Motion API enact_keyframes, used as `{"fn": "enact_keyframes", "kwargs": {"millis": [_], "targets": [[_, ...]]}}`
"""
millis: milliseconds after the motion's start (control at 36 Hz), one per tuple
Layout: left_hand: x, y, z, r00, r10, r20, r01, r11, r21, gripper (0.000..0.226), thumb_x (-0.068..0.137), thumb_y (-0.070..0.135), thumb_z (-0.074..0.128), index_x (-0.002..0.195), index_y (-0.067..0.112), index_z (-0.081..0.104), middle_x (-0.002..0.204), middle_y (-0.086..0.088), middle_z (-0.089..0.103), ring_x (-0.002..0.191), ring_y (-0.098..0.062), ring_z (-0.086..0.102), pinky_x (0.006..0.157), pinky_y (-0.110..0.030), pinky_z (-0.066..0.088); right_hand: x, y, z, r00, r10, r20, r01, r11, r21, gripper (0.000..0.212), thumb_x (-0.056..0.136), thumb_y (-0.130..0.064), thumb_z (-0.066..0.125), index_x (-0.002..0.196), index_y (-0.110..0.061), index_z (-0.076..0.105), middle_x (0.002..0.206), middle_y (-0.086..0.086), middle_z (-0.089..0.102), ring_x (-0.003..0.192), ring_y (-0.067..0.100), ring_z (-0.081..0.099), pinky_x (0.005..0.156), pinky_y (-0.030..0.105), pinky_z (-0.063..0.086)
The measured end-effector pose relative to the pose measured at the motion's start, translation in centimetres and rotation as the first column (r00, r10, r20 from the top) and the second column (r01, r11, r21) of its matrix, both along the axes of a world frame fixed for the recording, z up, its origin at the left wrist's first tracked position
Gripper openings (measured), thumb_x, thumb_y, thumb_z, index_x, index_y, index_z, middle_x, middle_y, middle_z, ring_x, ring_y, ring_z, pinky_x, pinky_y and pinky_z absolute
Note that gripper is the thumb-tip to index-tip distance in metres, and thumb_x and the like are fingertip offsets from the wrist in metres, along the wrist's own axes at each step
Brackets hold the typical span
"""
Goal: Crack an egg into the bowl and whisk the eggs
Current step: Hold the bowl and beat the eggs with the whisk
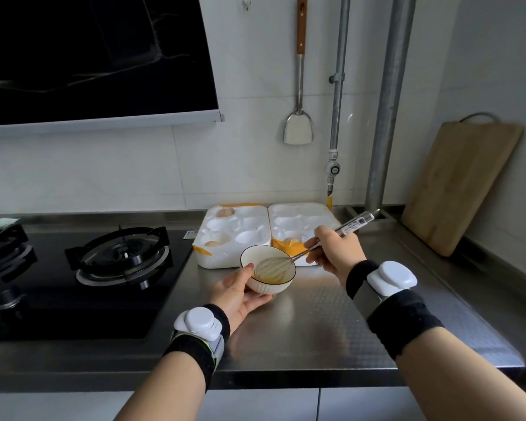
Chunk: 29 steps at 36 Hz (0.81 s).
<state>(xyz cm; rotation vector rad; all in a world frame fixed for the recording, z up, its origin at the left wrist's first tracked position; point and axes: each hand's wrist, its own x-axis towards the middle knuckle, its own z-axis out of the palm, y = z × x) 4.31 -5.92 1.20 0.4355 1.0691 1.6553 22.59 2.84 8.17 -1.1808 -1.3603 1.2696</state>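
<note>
A small white bowl [253, 259] with a dark rim is tilted on the steel counter and holds yellow beaten egg. My left hand [237, 294] cups the bowl from below and the left, thumb on the rim. My right hand [334, 250] grips the handle of a metal whisk [354, 226]; its wire head is blurred inside the bowl, in the egg. Behind the bowl lie two white foam egg trays [257, 229], with brown eggs [226, 212] in the left one and one egg near the front of the right one.
A gas hob [120, 256] fills the counter's left side under a black hood. A wooden cutting board [459, 186] leans on the right wall. A spatula [299, 86] hangs on the tiled wall beside two pipes. Bare steel counter [316, 323] lies in front of the bowl.
</note>
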Motion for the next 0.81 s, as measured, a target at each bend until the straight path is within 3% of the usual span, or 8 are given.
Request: {"fn": "enact_keyframes", "kwargs": {"millis": [806], "targets": [[0.09,0.06,-0.06,1.000,-0.007,0.001,0.007,1.000,0.006,0.032,0.091,0.015,0.070,0.112,-0.007,0.062,0.117,-0.029,0.066,0.095,-0.049,0.070,0.072,-0.053,0.062,-0.02,-0.22,-0.28,0.999,-0.023,-0.039,0.022,1.000,-0.018,0.039,0.088,-0.030,0.051,0.065,-0.008,0.072,0.057,0.013,0.071,0.036,0.013,0.049,0.036,0.016,0.031]]}}
